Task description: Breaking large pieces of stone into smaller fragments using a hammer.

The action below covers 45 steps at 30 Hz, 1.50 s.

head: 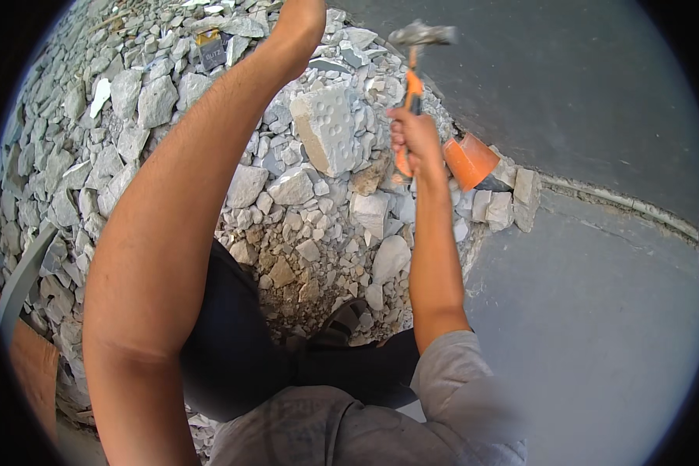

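My right hand grips the orange-and-black handle of a hammer. The hammer's metal head is blurred and points towards the top of the view, over the dark floor's edge. My left arm reaches up across the rubble, and only the wrist and heel of my left hand show at the top edge; its fingers are cut off. Below and between the arms lies a broken grey block with round dimples. Right of my right hand is a curved orange piece, resting against broken masonry.
Broken grey rubble covers the left and middle, with a small box bearing writing on it. A smooth grey slab lies at right, bordered by a ridge. A brown board is at lower left. My sandalled foot stands amid debris.
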Available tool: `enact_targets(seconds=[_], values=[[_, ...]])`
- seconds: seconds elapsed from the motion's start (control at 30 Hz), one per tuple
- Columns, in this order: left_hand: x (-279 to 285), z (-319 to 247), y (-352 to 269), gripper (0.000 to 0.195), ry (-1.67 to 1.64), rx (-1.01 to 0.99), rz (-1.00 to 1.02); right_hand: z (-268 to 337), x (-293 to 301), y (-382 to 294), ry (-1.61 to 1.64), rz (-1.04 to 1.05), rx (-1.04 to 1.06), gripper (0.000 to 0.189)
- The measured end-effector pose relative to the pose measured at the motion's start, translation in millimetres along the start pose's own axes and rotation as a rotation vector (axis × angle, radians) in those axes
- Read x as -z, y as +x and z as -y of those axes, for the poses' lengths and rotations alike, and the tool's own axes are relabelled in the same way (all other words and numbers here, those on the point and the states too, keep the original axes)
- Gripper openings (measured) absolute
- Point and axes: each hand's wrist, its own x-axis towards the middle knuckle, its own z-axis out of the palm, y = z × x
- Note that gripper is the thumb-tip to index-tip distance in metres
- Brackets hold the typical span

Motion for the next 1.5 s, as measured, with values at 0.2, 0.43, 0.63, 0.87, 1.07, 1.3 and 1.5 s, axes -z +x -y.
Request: enact_targets(seconds=[0.2,0.43,0.63,0.87,1.07,1.3,1.5], values=[[-18.3,0.4,2.8,0.059,-0.005,0.083,-0.012,150.9,23.4,-60.5,0.109,-0.267,0.728,0.011],[24.1,60.7,64.5,0.063,-0.338,-0.041,0.264,-78.9,14.7,48.6,-0.537,-0.453,0.460,0.024],[10.4,6.4,18.8,0.064,0.018,0.106,-0.102,-72.5,-10.0,31.4,-0.158,-0.007,-0.167,0.015],[18.8,-4.6,15.4,0.065,0.043,0.080,-0.065,122.0,-1.2,-56.0,0.167,-0.204,0.599,0.016],[14.3,-4.0,10.8,0.064,0.028,0.107,-0.082,46.1,-18.4,-15.0,0.093,-0.356,0.782,0.012],[6.2,-0.4,13.4,0.069,0.067,0.131,-0.044,-86.3,-5.9,53.4,-0.236,-0.056,-0.171,0.015],[-4.8,18.0,20.8,0.063,-0.004,0.135,-0.036,69.1,23.0,-21.3,-0.006,-0.150,0.344,0.017]])
